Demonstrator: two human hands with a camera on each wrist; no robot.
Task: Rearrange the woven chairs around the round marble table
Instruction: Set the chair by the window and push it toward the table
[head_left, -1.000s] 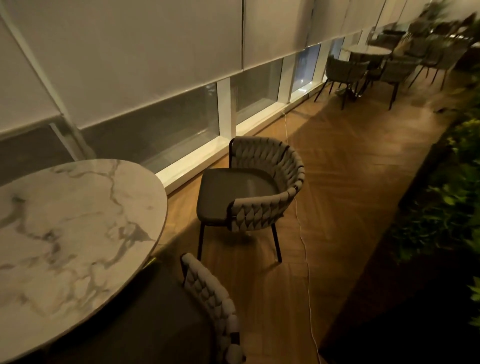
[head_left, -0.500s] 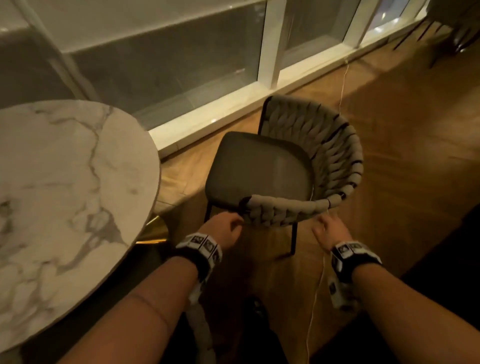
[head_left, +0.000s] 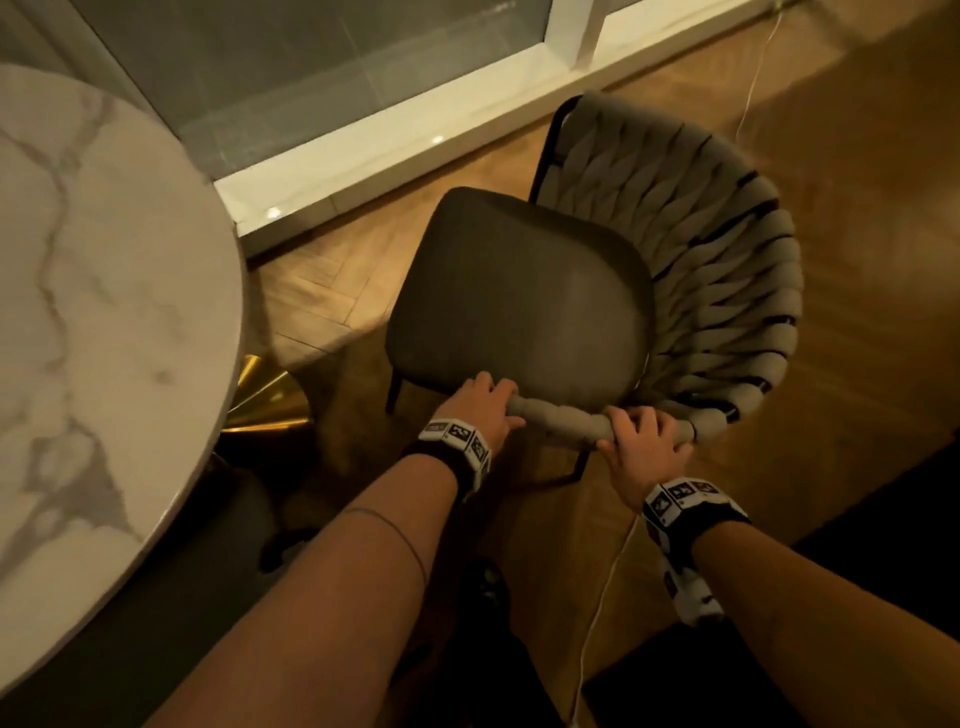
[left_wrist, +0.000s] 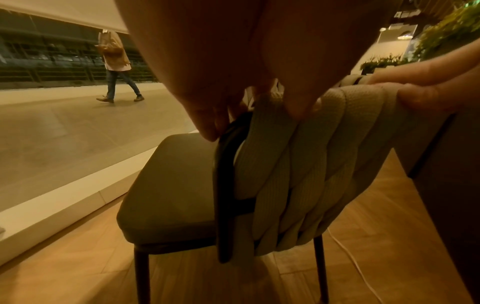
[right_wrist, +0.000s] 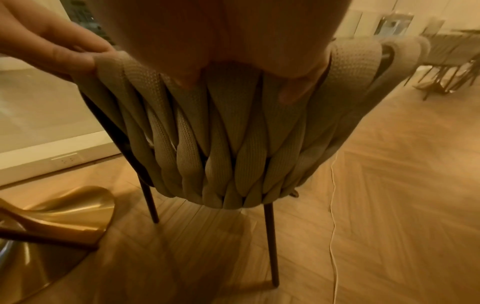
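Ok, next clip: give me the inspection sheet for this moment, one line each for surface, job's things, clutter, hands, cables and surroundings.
Surface: herringbone wood floor, lit warm, nothing lying on it but a cable.
Job's things: woven chair upright on its legs, dark seat towards the window; round marble table beside it on a gold base, not touching the chair.
Clutter: nothing seen.
Hands: left hand and right hand both grip the woven top rail at the chair's near end, fingers curled over it.
Cables: thin white cable runs along the floor past the chair's right side.
Surroundings: low window with white sill; a person walking outside; plants; more chairs farther off.
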